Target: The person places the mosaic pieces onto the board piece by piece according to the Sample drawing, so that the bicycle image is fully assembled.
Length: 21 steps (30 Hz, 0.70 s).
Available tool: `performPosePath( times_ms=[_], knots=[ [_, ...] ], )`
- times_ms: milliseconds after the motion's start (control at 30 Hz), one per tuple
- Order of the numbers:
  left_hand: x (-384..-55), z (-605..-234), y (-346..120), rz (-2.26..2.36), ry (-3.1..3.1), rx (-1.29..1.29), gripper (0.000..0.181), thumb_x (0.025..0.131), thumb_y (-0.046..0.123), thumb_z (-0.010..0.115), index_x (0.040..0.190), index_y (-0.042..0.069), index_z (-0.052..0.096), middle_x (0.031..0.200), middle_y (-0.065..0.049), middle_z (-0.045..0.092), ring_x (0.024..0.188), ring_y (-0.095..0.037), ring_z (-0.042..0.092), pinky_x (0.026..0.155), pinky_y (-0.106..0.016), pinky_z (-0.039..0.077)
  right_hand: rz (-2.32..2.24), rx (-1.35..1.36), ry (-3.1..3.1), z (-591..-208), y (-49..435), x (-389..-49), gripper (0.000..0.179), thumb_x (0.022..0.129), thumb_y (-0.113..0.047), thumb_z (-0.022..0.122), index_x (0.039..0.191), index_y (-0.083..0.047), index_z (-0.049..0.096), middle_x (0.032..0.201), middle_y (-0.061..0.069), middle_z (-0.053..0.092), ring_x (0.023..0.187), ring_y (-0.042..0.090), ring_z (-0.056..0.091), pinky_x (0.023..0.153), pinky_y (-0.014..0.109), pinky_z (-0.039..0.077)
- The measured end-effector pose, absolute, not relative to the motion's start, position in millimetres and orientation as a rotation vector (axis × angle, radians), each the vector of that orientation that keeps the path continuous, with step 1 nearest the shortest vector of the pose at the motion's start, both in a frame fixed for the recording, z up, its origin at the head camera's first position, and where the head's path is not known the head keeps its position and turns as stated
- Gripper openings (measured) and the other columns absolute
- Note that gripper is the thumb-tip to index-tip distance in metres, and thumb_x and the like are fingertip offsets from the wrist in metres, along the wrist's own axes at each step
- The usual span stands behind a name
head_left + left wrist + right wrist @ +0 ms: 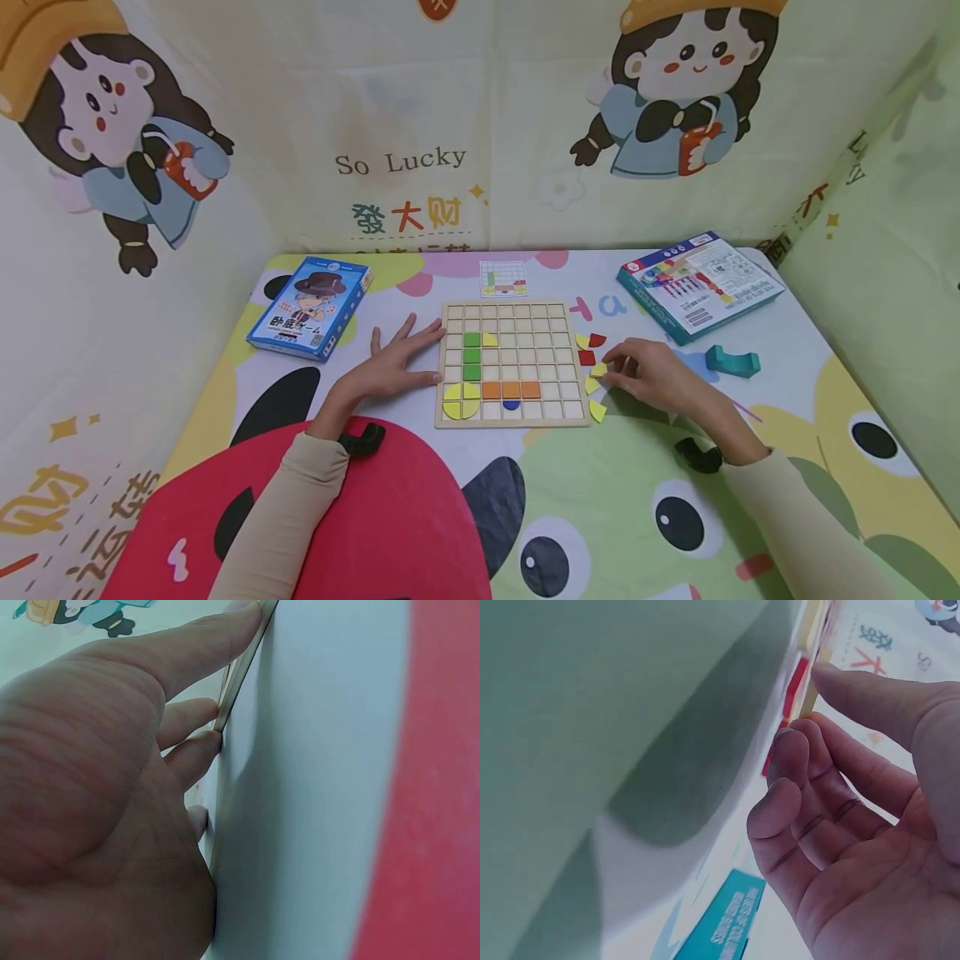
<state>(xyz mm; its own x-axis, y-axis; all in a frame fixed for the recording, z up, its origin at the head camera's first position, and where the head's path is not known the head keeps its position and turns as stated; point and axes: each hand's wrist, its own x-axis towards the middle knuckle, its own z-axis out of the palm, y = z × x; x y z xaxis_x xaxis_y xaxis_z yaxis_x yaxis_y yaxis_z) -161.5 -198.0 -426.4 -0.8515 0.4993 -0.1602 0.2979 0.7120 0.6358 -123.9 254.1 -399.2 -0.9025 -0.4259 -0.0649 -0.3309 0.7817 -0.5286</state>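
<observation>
A wooden grid board point(517, 423) lies on the table in front of me. My left hand point(392, 365) touches its left edge, fingers spread and fairly straight; the left wrist view shows the thumb and fingertips along that edge. Just off the board's right side, my right hand point(647, 371) pinches a yellow quarter-circle piece point(598, 369) between thumb and forefinger. On the grid sit green squares point(472, 352), orange squares point(511, 390), a yellow circle of quarter pieces point(461, 401), a single yellow piece point(490, 340) and a blue half-circle point(512, 405).
Loose red pieces point(587, 358) and yellow pieces point(597, 411) lie along the board's right side. A pattern card point(504, 279) is behind the board. A blue box point(310, 307) stands left, a teal-edged box point(701, 283) right, with a teal curved block point(732, 362) nearby.
</observation>
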Motion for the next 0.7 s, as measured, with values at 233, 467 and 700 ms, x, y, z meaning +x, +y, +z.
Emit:
performPosePath(
  times_ms=[233, 467, 700],
  knots=[
    [-163, -428, -198, 0.890, 2.595, 0.620, 0.086, 0.095, 0.043, 0.075, 0.168, 0.025, 0.033, 0.179, 0.000, 0.022, 0.168, -0.037, -0.010, 0.119, -0.077, -0.026, -0.813, -0.678, 2.791, -399, 239, -120, 0.024, 0.093, -0.014, 0.082, 0.115, -0.006, 0.077, 0.093, -0.001, 0.069, 0.084, 0.012, 0.059, 0.068, 0.019, 0.052],
    [-162, -426, -198, 0.880, 2.597, 0.621, 0.087, 0.095, 0.044, 0.074, 0.168, 0.025, 0.032, 0.179, 0.000, 0.021, 0.168, -0.036, -0.010, 0.119, -0.076, -0.026, -0.859, -0.736, 2.749, -399, 220, -114, 0.026, 0.091, -0.018, 0.085, 0.113, -0.007, 0.077, 0.090, -0.001, 0.068, 0.080, 0.012, 0.057, 0.065, 0.019, 0.052],
    [-162, -427, -198, 0.879, 2.598, 0.622, 0.087, 0.095, 0.044, 0.074, 0.168, 0.025, 0.031, 0.180, 0.000, 0.021, 0.169, -0.036, -0.010, 0.119, -0.076, -0.026, -0.804, -0.732, 2.740, -401, 206, -111, 0.025, 0.090, -0.020, 0.085, 0.112, -0.011, 0.077, 0.091, -0.003, 0.067, 0.083, 0.012, 0.056, 0.067, 0.020, 0.050]
  ],
)
